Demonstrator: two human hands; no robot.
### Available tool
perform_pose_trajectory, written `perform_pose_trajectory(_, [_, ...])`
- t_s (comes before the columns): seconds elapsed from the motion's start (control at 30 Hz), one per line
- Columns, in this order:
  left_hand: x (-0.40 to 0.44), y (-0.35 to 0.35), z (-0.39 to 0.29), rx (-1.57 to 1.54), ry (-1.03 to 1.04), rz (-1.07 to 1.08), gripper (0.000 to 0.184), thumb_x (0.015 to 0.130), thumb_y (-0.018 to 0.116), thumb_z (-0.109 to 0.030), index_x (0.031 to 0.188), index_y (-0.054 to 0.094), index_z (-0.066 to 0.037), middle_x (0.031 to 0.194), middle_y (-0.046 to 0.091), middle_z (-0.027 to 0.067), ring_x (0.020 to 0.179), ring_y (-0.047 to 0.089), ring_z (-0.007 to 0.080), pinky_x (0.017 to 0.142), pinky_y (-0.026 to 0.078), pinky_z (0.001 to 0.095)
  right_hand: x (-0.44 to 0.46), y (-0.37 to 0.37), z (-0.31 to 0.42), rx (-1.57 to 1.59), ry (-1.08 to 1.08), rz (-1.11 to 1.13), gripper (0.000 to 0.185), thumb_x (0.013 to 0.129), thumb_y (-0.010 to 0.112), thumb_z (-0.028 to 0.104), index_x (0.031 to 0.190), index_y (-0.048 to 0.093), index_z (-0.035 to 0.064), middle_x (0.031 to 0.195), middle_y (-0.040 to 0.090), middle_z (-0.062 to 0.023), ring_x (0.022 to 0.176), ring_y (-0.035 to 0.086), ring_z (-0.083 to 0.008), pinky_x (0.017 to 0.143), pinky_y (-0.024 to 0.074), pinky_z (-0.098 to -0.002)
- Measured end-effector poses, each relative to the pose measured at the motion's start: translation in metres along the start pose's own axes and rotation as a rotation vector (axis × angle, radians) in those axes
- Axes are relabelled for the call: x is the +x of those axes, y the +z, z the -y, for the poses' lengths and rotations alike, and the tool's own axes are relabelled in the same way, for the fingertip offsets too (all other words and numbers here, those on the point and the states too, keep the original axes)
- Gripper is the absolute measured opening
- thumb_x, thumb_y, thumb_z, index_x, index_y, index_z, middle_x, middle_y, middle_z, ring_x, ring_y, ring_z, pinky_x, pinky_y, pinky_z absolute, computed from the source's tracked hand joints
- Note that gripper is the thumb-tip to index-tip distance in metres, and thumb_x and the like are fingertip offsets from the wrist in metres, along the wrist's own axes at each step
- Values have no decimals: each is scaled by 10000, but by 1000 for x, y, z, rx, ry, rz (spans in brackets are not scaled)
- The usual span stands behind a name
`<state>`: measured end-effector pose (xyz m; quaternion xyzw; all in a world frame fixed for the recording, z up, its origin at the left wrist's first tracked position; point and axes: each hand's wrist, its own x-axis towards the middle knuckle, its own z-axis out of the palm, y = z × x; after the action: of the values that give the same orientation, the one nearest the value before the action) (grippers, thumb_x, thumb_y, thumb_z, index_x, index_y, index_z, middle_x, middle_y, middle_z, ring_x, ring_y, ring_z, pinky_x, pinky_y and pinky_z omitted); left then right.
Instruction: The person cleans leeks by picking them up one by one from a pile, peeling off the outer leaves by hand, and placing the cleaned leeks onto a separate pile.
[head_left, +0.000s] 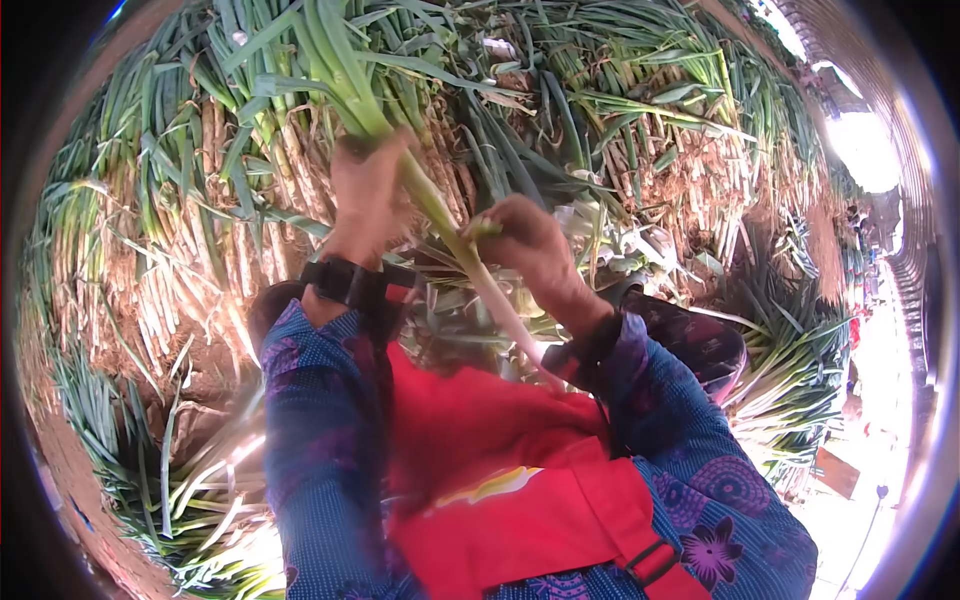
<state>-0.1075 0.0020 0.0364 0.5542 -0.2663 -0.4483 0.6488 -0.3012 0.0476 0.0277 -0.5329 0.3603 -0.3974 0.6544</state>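
My left hand (372,185), slightly blurred, is wrapped round a long green onion (435,205) just below where its leaves fan out. The stalk slants down to the right, and its pale lower end rests against the red apron (490,410). Beside the middle of the stalk, my right hand (530,245) is closed with bent fingers. Between its fingertips is a short strip of green onion leaf (485,228), close to or touching the stalk; I cannot tell if it is still attached.
Piled green onions (210,180) lie to the left and ahead, roots toward me. Another pile (680,150) is at the upper right. Loose stalks (220,500) lie at the lower left, more (790,370) at the right. Leaf scraps (640,245) lie beyond my right hand.
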Motion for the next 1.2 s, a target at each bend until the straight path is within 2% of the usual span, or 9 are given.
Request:
perform_pose_trajectory(0.07, [24, -11, 21, 4, 3, -48, 382, 786, 757, -150, 1061, 544, 6, 929, 625, 109, 731, 614, 189, 612, 523, 296, -1, -8, 9, 279, 147, -30, 123, 868, 607, 43, 959, 527, 63, 894, 634, -79, 839, 649, -170, 742, 537, -290])
perform_pose_trajectory(0.13, [41, -19, 31, -49, 99, -109, 317, 753, 815, -230, 950, 600, -106, 759, 620, -8, 578, 570, 100, 459, 425, 229, -3, -25, 0, 383, 145, -24, 114, 881, 591, 66, 972, 524, 65, 884, 631, -79, 849, 650, -173, 761, 534, -285])
perform_pose_trajectory(0.27, [49, -30, 18, -90, 109, -208, 320, 751, 817, -234, 944, 595, -108, 767, 637, -6, 584, 582, 100, 449, 430, 236, -22, -56, 5, 196, 144, -18, 103, 894, 574, 90, 980, 526, 58, 864, 626, -72, 817, 644, -170, 752, 533, -296])
perform_pose_trajectory(0.37, [61, -54, 12, -71, 116, -182, 543, 725, 836, -207, 1125, 500, -58, 984, 614, 50, 764, 628, 178, 559, 521, 311, -38, -117, -11, -133, 144, 101, 184, 864, 600, 136, 1028, 558, 64, 908, 616, -69, 810, 615, -170, 754, 497, -308])
perform_pose_trajectory(0.47, [69, -71, 5, -52, 153, -217, 549, 728, 833, -215, 1137, 497, -69, 981, 608, 28, 792, 625, 168, 554, 531, 310, -61, -179, -44, -689, 364, 12, 229, 812, 631, 255, 869, 592, 37, 823, 645, -124, 769, 618, -201, 694, 475, -343])
perform_pose_trajectory(0.57, [55, -67, -1, -75, 138, -177, 486, 703, 848, -266, 1056, 573, -76, 920, 643, 23, 780, 614, 150, 569, 512, 277, -97, -246, -81, -1379, 620, 311, 305, 784, 606, 272, 945, 627, 13, 894, 659, -181, 842, 632, -318, 758, 480, -395])
perform_pose_trajectory(0.77, [23, -32, 6, -20, 22, 191, 607, 696, 831, -399, 1126, 562, -64, 956, 634, 35, 823, 607, 161, 629, 525, 277, -20, -111, -46, -709, 139, -1, 421, 851, 648, 253, 1207, 559, 47, 1123, 634, -180, 1030, 629, -244, 833, 510, -378])
perform_pose_trajectory(1.03, [11, -4, 16, 105, -6, 123, 358, 786, 694, -249, 1036, 584, -18, 795, 637, 70, 658, 613, 156, 544, 495, 254, 46, 24, -9, -1026, -505, -194, 355, 678, 690, 85, 979, 501, 74, 945, 561, -125, 913, 570, -339, 718, 478, -445])
perform_pose_trajectory(1.2, [22, 0, 37, 161, 152, 7, 318, 761, 726, -225, 955, 628, 7, 773, 662, 81, 633, 628, 164, 561, 489, 300, 49, 22, -32, -1079, -559, -275, 249, 719, 653, 24, 932, 529, 62, 858, 581, -102, 800, 599, -338, 669, 485, -406])
